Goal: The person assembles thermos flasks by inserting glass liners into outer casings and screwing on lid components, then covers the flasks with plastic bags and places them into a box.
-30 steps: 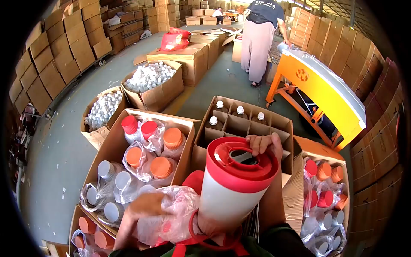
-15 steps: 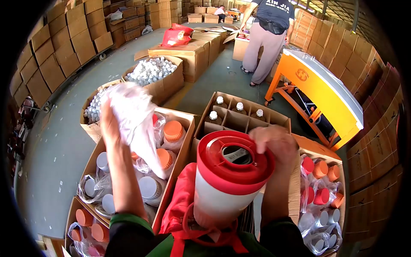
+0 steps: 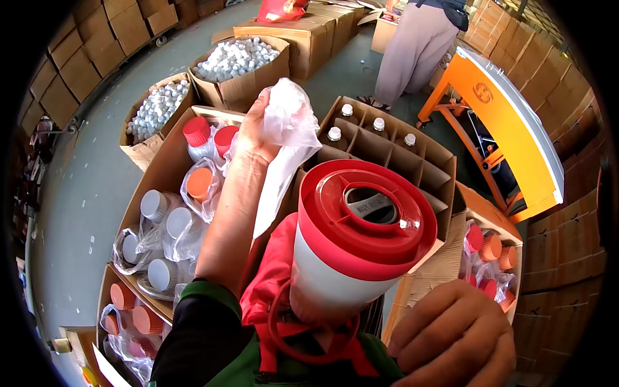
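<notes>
My left hand (image 3: 256, 138) is closed around a crumpled clear plastic bag (image 3: 290, 119), whose loose end hangs over the edge of a carton. Upright against my body stands a white jug (image 3: 329, 284) with a red lid (image 3: 367, 216) and a dark opening in its top. A red handle or loop (image 3: 277, 322) shows low beside it. Right of the jug, close to the camera, my right hand (image 3: 454, 338) has its fingers curled in; what is inside them, if anything, is hidden. It appears apart from the lid.
Bagged containers with grey, orange and red caps (image 3: 196, 132) fill cartons at left and right. A divided carton (image 3: 445, 161) holds several white-capped bottles (image 3: 378, 126). Beyond are cartons of small white caps (image 3: 238, 59), an orange machine (image 3: 503, 109) and a standing person (image 3: 419, 48).
My left hand has brought the bag rightward, toward the divided carton. The right hand has left the lid and come down nearer the camera. My view has tilted downward.
</notes>
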`<action>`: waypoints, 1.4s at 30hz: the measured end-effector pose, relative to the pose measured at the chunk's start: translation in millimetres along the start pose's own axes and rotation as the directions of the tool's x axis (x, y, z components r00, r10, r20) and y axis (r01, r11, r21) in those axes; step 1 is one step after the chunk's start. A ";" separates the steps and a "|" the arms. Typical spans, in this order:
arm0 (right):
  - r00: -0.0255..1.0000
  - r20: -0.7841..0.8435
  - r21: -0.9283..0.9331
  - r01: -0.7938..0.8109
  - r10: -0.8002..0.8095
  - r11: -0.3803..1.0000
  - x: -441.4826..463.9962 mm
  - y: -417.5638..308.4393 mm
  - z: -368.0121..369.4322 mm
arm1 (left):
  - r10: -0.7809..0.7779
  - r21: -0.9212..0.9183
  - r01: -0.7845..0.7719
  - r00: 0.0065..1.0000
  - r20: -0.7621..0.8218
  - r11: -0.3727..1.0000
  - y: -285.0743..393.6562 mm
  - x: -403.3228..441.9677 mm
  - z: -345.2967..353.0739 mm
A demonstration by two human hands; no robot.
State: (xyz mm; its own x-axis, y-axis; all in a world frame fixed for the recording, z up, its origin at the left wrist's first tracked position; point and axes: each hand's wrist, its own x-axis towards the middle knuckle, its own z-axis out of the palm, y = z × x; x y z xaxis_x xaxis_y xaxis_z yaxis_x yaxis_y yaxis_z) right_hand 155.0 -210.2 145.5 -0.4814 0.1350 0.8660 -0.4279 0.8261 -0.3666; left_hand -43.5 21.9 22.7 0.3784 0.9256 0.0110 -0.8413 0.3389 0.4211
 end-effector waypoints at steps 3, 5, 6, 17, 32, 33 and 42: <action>0.969 -0.010 0.114 -0.245 0.248 0.963 5.7 -18.6 -7.7 | 0.041 0.025 -0.041 0.999 0.009 0.999 -7.6 2.1 0.6; 0.987 -0.116 0.103 -0.098 0.110 0.990 -1.9 -6.3 -5.2 | 0.034 0.002 -0.034 0.999 0.018 0.999 -10.6 8.9 -3.7; 0.986 -0.150 0.099 -0.051 0.066 0.994 -3.2 -3.1 -6.9 | 0.028 -0.020 -0.028 0.999 0.020 0.999 -12.1 10.8 -8.1; 0.529 -0.518 0.315 -0.612 0.672 0.725 -120.4 202.3 -95.0 | -0.254 0.115 0.247 0.966 0.052 0.962 -53.7 21.7 30.8; 0.109 -0.917 -0.104 -0.994 0.383 0.033 -264.3 182.9 -138.2 | 0.011 0.283 0.013 0.996 -0.084 0.959 -32.4 -73.6 -6.7; -0.072 -0.857 0.216 -0.949 0.511 0.228 -268.5 169.4 -141.3 | 0.121 0.462 -0.029 0.978 -0.170 0.886 -33.4 -74.0 0.8; 0.493 -0.573 -0.177 -0.854 0.654 0.489 -145.8 202.0 -65.3 | 0.042 0.637 0.013 0.997 -0.072 0.771 -83.0 -16.2 26.8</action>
State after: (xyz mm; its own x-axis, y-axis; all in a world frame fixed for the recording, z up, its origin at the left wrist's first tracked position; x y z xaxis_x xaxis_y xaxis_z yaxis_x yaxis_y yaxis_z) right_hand 188.7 -27.3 -32.7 -0.0787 0.9206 0.3825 0.3372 0.3857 -0.8588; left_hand 30.5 -25.8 11.9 0.3139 0.9488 -0.0364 -0.3978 0.1663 0.9023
